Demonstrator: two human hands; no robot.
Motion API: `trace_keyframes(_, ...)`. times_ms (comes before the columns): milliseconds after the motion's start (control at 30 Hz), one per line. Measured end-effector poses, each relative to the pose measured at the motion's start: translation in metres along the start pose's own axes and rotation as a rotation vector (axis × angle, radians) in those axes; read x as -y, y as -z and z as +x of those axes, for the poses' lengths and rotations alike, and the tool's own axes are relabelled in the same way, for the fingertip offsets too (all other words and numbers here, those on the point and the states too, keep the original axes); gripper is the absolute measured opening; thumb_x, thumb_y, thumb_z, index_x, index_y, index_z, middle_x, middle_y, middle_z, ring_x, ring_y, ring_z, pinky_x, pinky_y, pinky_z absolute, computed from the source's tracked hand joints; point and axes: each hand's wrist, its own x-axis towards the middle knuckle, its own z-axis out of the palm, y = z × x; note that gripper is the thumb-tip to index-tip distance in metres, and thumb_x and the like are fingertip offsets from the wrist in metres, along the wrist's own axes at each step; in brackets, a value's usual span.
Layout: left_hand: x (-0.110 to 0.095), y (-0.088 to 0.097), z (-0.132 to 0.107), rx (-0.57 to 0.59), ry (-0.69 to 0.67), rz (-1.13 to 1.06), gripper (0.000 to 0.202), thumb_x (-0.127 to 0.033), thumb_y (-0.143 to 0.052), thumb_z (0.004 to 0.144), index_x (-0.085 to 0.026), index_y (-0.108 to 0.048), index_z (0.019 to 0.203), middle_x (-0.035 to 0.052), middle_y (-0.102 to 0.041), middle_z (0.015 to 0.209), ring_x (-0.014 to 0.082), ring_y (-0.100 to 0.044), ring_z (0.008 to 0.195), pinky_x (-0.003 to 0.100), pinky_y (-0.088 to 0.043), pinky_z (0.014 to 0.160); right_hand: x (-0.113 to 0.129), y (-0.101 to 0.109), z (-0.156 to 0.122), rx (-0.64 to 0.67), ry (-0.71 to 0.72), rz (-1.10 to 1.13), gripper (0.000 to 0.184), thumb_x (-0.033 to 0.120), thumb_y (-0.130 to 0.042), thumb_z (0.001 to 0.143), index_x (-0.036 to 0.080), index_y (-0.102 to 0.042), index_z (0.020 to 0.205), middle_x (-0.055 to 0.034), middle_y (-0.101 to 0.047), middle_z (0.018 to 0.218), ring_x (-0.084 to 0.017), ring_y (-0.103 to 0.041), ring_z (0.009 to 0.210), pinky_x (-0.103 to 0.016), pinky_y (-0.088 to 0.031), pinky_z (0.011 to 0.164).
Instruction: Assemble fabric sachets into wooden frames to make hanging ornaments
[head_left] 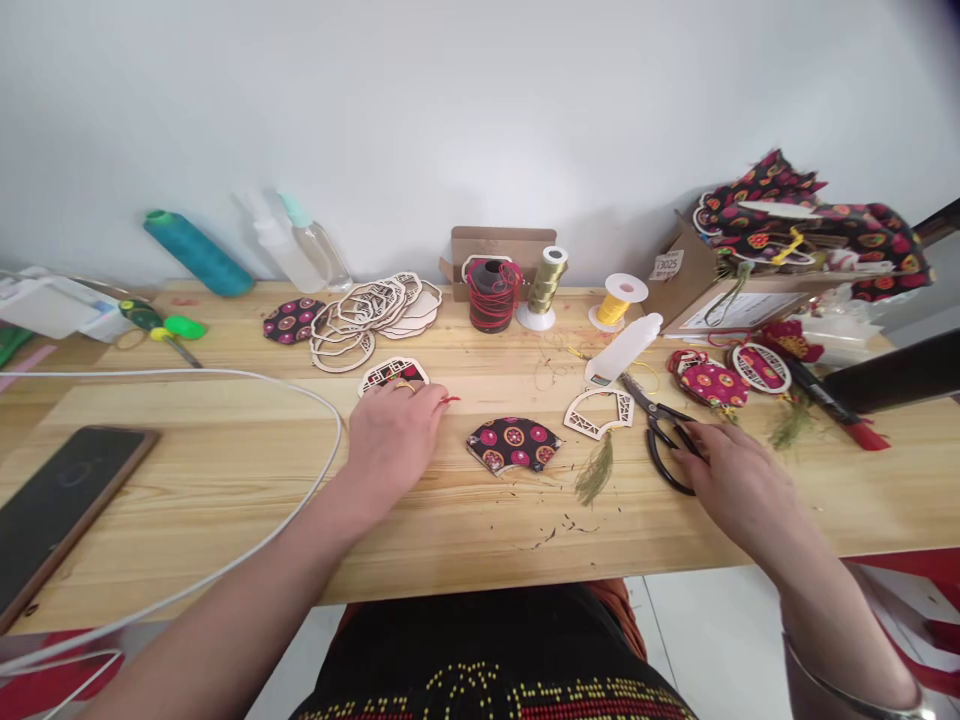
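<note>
My left hand (pixel 394 435) rests palm down on the wooden table (pixel 225 470), fingers curled together. A bit of red thread (pixel 451 399) pokes out at its fingertips. Just beyond them lies a wooden frame ornament (pixel 390 374) with red and black fabric. My right hand (pixel 731 475) lies with loosely stretched fingers, their tips on the handles of the black scissors (pixel 664 430). Between the hands lie a fan-shaped piece of patterned fabric (pixel 514 443) and a fan-shaped wooden frame (pixel 600 412) with a green tassel (pixel 596 470).
Behind lie a white glue bottle (pixel 626 348), red-black (pixel 491 293), gold (pixel 547 285) and yellow (pixel 619 300) spools and a pile of wooden frames (pixel 375 310). A phone (pixel 56 500) and white cable (pixel 225 385) are left. A box of fabric ornaments (pixel 787 230) stands right.
</note>
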Motion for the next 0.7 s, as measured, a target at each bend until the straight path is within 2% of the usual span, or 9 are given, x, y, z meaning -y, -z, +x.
trace_keyframes(67, 0.001, -0.005, 0.006, 0.035, -0.045, 0.041, 0.028, -0.030, -0.049, 0.093, -0.021, -0.072, 0.079, 0.0065, -0.071, 0.074, 0.0261, -0.063, 0.077, 0.039, -0.044, 0.070, 0.000, 0.000, -0.001, 0.043, -0.015, 0.012, 0.029, 0.023, -0.047, 0.083, 0.009, -0.063, 0.102, -0.0194, -0.066, 0.096, -0.033, -0.063, 0.091, -0.044, -0.049, 0.081)
trace_keyframes(233, 0.004, -0.010, 0.005, 0.039, -0.120, -0.023, 0.029, -0.020, -0.045, 0.093, -0.017, -0.072, 0.083, 0.0098, -0.072, 0.098, 0.0290, -0.060, 0.095, 0.041, -0.046, 0.080, 0.003, 0.003, 0.001, 0.106, -0.024, -0.009, 0.032, 0.022, -0.046, 0.080, 0.011, -0.063, 0.105, -0.0169, -0.065, 0.092, -0.032, -0.063, 0.088, -0.043, -0.050, 0.076)
trace_keyframes(333, 0.004, -0.007, 0.002, 0.065, -0.091, -0.030, 0.028, -0.019, -0.044, 0.092, -0.018, -0.072, 0.090, 0.0097, -0.071, 0.093, 0.0268, -0.061, 0.089, 0.040, -0.046, 0.079, -0.001, 0.006, 0.001, 0.135, -0.076, -0.016, 0.039, 0.025, -0.049, 0.076, 0.011, -0.061, 0.111, -0.0190, -0.063, 0.102, -0.032, -0.064, 0.086, -0.042, -0.049, 0.072)
trace_keyframes(433, 0.004, -0.005, 0.002, 0.077, -0.010, -0.031, 0.027, -0.020, -0.044, 0.092, -0.018, -0.070, 0.099, 0.0104, -0.070, 0.086, 0.0270, -0.062, 0.084, 0.040, -0.047, 0.076, -0.007, 0.013, -0.003, 0.167, -0.137, -0.035, 0.041, 0.030, -0.046, 0.079, 0.014, -0.061, 0.113, -0.0203, -0.062, 0.105, -0.029, -0.064, 0.082, -0.041, -0.048, 0.069)
trace_keyframes(533, 0.006, -0.005, 0.003, 0.022, 0.017, -0.085, 0.028, -0.017, -0.042, 0.091, -0.018, -0.069, 0.098, 0.0107, -0.071, 0.087, 0.0279, -0.062, 0.087, 0.041, -0.048, 0.075, -0.013, 0.026, -0.009, 0.191, -0.216, -0.011, 0.037, 0.036, -0.044, 0.082, 0.016, -0.065, 0.105, -0.0185, -0.064, 0.099, -0.030, -0.065, 0.080, -0.041, -0.048, 0.067)
trace_keyframes(667, 0.000, -0.001, -0.005, -0.130, -0.091, -0.248, 0.033, -0.013, -0.037, 0.093, -0.018, -0.063, 0.112, 0.0088, -0.068, 0.112, 0.0266, -0.055, 0.106, 0.045, -0.046, 0.090, -0.024, 0.036, -0.021, 0.121, -0.401, 0.161, 0.035, 0.046, -0.058, 0.074, 0.019, -0.068, 0.094, -0.0146, -0.069, 0.089, -0.034, -0.066, 0.078, -0.043, -0.050, 0.063)
trace_keyframes(700, -0.004, 0.001, -0.009, -0.123, -0.108, -0.284, 0.031, -0.016, -0.040, 0.094, -0.018, -0.061, 0.116, 0.0078, -0.068, 0.109, 0.0265, -0.054, 0.106, 0.046, -0.046, 0.091, -0.026, 0.036, -0.024, 0.081, -0.428, 0.256, 0.035, 0.047, -0.062, 0.072, 0.020, -0.068, 0.092, -0.0136, -0.070, 0.083, -0.034, -0.066, 0.075, -0.043, -0.050, 0.061)
